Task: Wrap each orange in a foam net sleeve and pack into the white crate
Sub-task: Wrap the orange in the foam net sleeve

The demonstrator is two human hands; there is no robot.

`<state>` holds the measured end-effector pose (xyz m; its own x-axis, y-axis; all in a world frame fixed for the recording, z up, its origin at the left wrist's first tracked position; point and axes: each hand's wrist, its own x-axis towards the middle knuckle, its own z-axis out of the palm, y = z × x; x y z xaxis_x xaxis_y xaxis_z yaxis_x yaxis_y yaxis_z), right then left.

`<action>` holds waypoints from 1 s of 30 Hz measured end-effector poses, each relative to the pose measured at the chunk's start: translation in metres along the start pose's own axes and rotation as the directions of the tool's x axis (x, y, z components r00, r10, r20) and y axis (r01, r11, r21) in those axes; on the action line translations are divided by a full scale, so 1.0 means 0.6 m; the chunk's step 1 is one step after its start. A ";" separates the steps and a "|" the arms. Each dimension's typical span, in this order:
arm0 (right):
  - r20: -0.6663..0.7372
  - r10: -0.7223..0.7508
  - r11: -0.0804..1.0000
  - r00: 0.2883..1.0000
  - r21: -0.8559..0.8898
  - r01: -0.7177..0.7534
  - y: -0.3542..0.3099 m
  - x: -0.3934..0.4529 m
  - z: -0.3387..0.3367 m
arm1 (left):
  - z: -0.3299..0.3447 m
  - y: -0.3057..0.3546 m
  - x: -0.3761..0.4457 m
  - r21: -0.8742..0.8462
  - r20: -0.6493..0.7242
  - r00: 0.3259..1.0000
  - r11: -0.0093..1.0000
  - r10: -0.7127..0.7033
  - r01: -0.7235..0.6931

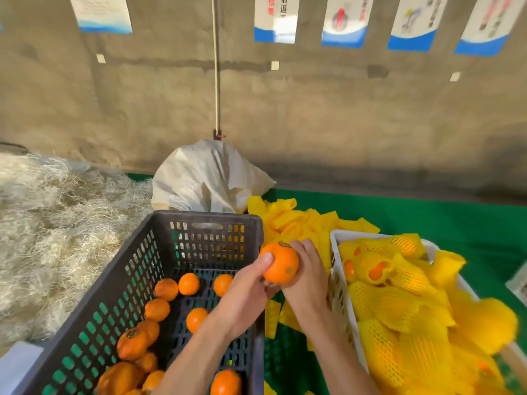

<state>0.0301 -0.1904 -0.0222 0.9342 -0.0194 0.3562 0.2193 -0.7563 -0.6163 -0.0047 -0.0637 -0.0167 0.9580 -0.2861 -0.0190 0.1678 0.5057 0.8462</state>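
Note:
A bare orange (281,263) is held between both hands above the gap between two crates. My left hand (246,292) grips it from below and the left, thumb across its front. My right hand (309,276) cups its right side with curled fingers. The dark grey crate (119,283) on the left holds several loose oranges (188,283). The white crate (338,283) on the right is heaped with oranges in yellow foam net sleeves (399,309). A pile of empty yellow sleeves (293,220) lies behind the hands.
A white woven sack (208,178) stands behind the grey crate, tied to a rope (216,81). A mound of pale straw-like fibre (57,223) fills the left. Green matting (427,220) covers the surface, with a concrete wall behind.

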 end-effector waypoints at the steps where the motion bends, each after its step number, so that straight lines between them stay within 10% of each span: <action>1: 0.021 0.005 0.999 1.000 -0.054 -0.004 -0.001 -0.004 0.000 | 0.000 -0.004 -0.002 -0.029 -0.031 1.000 1.000 0.001 -0.002; 10: 0.042 0.031 1.000 0.999 0.001 -0.031 0.006 -0.012 -0.027 | -0.020 -0.016 -0.010 0.228 -0.270 0.958 0.973 0.093 -0.030; 16: -0.101 -0.136 0.987 0.986 -0.095 0.126 -0.016 -0.024 -0.051 | -0.008 -0.036 -0.007 0.682 -0.313 0.893 0.731 0.323 -0.025; 24: -0.119 -0.297 0.934 0.947 -0.242 0.263 -0.004 -0.063 -0.058 | -0.006 -0.030 0.011 0.733 -0.461 0.824 0.666 0.330 0.143; 30: -0.187 -0.140 0.989 0.972 0.022 0.147 0.000 -0.088 -0.053 | 0.019 -0.030 0.010 0.870 -0.393 0.724 0.485 0.567 0.093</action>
<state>-0.0282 -0.2104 -0.0186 0.8248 -0.0352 0.5643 0.3604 -0.7364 -0.5726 -0.0046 -0.0837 -0.0259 0.8801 0.3994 0.2566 -0.0321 -0.4892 0.8716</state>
